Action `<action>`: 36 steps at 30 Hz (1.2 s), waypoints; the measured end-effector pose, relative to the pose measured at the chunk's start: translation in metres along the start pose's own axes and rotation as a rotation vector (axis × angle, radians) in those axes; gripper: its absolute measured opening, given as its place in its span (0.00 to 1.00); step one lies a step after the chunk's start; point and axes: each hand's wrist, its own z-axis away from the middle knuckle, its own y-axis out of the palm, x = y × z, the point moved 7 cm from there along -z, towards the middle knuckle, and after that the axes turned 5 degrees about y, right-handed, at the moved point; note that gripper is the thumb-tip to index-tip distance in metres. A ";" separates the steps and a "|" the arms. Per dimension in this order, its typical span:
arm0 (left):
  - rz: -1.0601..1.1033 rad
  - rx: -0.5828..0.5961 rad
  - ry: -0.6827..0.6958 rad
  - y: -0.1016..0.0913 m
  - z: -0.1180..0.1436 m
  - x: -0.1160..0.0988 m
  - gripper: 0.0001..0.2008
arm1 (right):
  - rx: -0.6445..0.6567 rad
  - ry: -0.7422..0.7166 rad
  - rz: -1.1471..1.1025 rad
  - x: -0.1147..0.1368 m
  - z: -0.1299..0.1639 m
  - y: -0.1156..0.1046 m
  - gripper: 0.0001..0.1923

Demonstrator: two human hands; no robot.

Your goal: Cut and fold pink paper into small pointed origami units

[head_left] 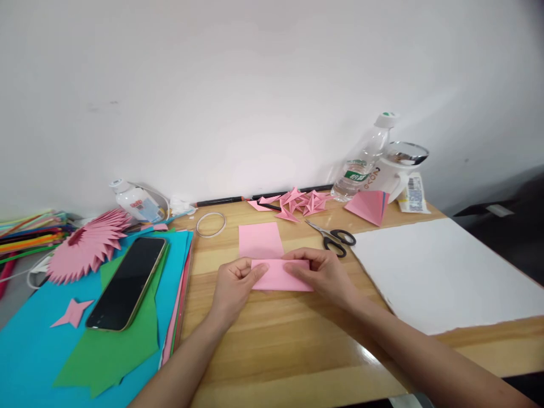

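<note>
Between my two hands is a folded strip of pink paper [278,277], held level just above the wooden table. My left hand [238,283] pinches its left end, thumb on top. At the right end my right hand [325,275] grips it the same way, with the fingers behind the paper. Just beyond lies a flat pink sheet [260,238], partly covered by the strip and my hands. Scissors with black handles [334,238] rest to the right of it. Several folded pink paper pieces [297,203] are heaped near the wall.
On the left, a phone [127,283] lies on green and blue paper [25,351], near a pink folded fan ring [91,243]. A white board [450,272] is on the right. A water bottle [361,161] and white mug [385,181] stand behind. A bangle [211,235] lies mid-left.
</note>
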 end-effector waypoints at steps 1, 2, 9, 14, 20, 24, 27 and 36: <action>0.003 0.006 0.004 0.000 0.000 0.000 0.17 | 0.000 -0.003 -0.003 0.000 0.000 0.000 0.12; 0.003 0.008 0.011 0.000 0.000 -0.001 0.17 | 0.001 -0.003 -0.006 0.001 0.000 0.000 0.12; 0.019 0.001 0.045 0.001 0.001 -0.006 0.16 | -0.042 0.040 -0.054 -0.003 -0.001 -0.002 0.14; 0.013 -0.010 0.043 0.000 0.001 -0.007 0.16 | -0.013 0.032 -0.065 -0.003 -0.001 -0.001 0.15; -0.045 0.003 0.027 0.000 0.002 -0.009 0.15 | -0.013 0.034 -0.053 -0.001 -0.001 -0.001 0.15; -0.216 0.043 0.168 -0.002 0.000 -0.025 0.09 | -0.027 0.000 0.018 -0.001 -0.003 -0.004 0.14; -0.330 0.092 0.317 -0.004 -0.001 -0.037 0.07 | -0.025 -0.049 0.075 0.002 -0.004 -0.007 0.12; -0.632 0.110 0.722 -0.003 0.032 -0.054 0.07 | 0.036 -0.417 0.403 0.026 0.006 -0.009 0.07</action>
